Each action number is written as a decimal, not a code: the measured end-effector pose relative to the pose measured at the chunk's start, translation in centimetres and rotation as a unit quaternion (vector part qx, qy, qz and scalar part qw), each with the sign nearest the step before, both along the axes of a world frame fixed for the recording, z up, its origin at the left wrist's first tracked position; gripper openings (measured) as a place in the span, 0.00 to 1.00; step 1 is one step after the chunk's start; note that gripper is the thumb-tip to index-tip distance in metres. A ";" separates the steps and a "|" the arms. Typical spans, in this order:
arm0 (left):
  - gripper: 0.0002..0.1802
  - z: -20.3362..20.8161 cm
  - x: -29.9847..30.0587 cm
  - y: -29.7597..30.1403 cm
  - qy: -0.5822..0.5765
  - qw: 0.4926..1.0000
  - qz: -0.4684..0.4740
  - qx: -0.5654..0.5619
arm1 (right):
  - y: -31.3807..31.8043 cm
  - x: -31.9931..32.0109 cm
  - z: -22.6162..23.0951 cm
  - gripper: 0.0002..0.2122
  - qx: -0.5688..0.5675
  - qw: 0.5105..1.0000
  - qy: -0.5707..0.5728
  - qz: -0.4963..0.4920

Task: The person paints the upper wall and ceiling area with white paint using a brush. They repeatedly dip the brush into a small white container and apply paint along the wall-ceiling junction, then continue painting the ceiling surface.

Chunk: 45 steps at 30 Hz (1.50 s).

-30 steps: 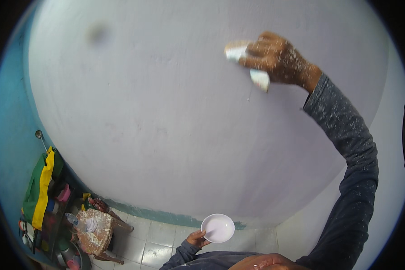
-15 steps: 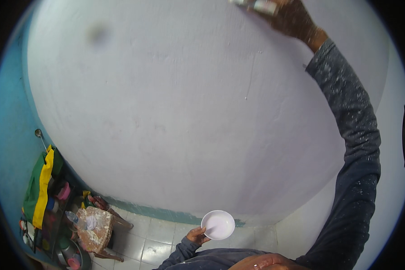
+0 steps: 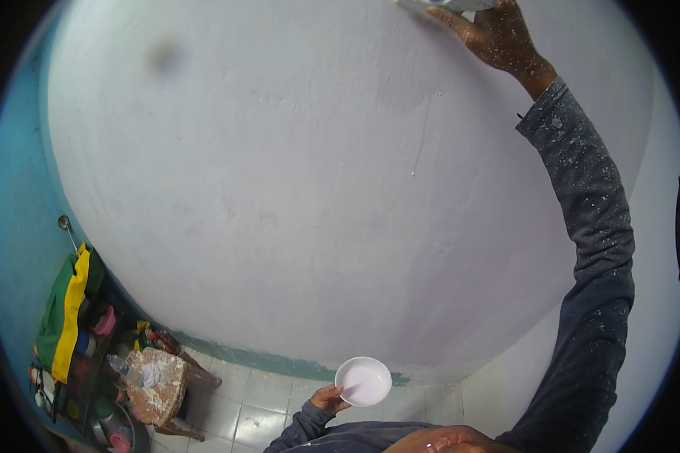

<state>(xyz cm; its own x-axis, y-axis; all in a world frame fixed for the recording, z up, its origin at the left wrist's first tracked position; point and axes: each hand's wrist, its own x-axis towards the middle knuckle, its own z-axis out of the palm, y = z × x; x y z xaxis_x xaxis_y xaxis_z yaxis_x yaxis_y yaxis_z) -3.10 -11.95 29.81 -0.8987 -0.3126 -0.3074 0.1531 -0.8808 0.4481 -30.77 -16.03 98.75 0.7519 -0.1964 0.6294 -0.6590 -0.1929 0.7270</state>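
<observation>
High on the pale lilac wall [image 3: 302, 196], my right hand [image 3: 502, 41] is closed around a paintbrush [image 3: 457, 4], mostly cut off by the upper edge of the picture. Its tip meets the wall. White specks dot the hand and the dark sleeve. Low in front of my body, my left hand [image 3: 328, 398] grips the rim of a white bowl [image 3: 381, 396], thumb over the edge. Pale paint [image 3: 363, 380] lies inside it. A thin drip line [image 3: 421, 143] runs down the wall below my right hand.
A paint-splashed wooden stool [image 3: 162, 396] stands at lower left with a crumpled cloth [image 3: 151, 375] and clear bottle [image 3: 119, 365]. Beside it are a cluttered rack [image 3: 91, 377] and a green-and-yellow cloth [image 3: 68, 309]. A ladle [image 3: 65, 225] hangs on the blue wall [image 3: 19, 189].
My right hand has shifted slightly, with its thumb now stretched along the paintbrush. The bowl in my left hand sits slightly lower and further left in view.
</observation>
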 end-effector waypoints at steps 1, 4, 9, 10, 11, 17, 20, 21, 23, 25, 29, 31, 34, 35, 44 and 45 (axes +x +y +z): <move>0.33 0.0 0.1 0.0 0.006 1.000 -0.002 -0.001 | 0.1 0.1 0.3 0.04 -0.020 0.999 0.036 -0.010; 0.34 0.2 0.2 0.1 0.019 1.000 -0.009 -0.002 | 0.6 0.1 -2.8 0.07 -0.032 0.983 0.130 -0.124; 0.33 -0.3 -0.2 0.4 0.001 1.000 -0.014 -0.012 | 0.5 0.0 -12.5 0.08 0.072 0.976 0.188 -0.082; 0.32 -0.4 -0.2 0.3 0.003 1.000 -0.015 -0.013 | 0.4 0.0 -13.1 0.07 0.107 0.978 0.157 -0.080; 0.31 -0.6 -0.3 0.3 0.006 1.000 -0.017 -0.016 | 0.4 0.0 -13.4 0.07 0.146 0.977 0.135 -0.082; 0.36 -0.5 0.0 -0.1 -0.020 0.999 -0.031 -0.038 | 0.7 -1.1 -6.7 0.09 0.093 0.993 -0.020 -0.068; 0.33 0.1 0.0 0.2 -0.016 0.999 -0.027 -0.033 | 1.4 -2.2 -4.5 0.06 -0.024 0.994 0.069 -0.083; 0.31 0.2 0.0 0.4 -0.013 0.999 -0.020 -0.030 | 1.7 -2.4 -5.0 0.06 -0.027 0.988 0.090 -0.126; 0.31 0.2 0.0 0.5 -0.013 0.999 -0.023 -0.027 | 1.3 -2.3 -6.9 0.15 0.037 0.987 0.118 -0.100; 0.36 -0.2 0.0 0.4 -0.023 0.998 -0.045 -0.029 | 1.6 -1.8 -11.4 0.14 -0.013 0.973 0.191 -0.128; 0.37 -1.3 -0.2 0.0 -0.017 0.998 -0.053 -0.029 | 1.3 -1.3 -17.6 0.05 0.131 0.970 0.185 -0.090; 0.37 -1.5 -0.2 -0.1 -0.021 0.998 -0.046 -0.022 | 1.2 -1.9 -17.2 0.04 0.170 0.973 0.123 -0.094; 0.37 -1.1 -0.2 -0.1 -0.005 0.999 -0.045 -0.024 | 0.3 -3.0 -13.0 0.06 0.160 0.986 0.033 -0.020; 0.30 -0.9 -0.3 -0.1 0.023 0.999 -0.034 -0.006 | 0.2 -3.2 -10.9 0.12 0.113 0.992 0.043 -0.032; 0.37 0.3 -0.8 0.5 -0.014 0.997 -0.057 -0.049 | 1.9 -2.4 -13.7 0.20 0.044 0.969 0.178 -0.168; 0.37 0.3 -0.8 0.5 -0.010 0.997 -0.061 -0.046 | 1.7 -2.5 -15.3 0.16 0.047 0.973 0.192 -0.119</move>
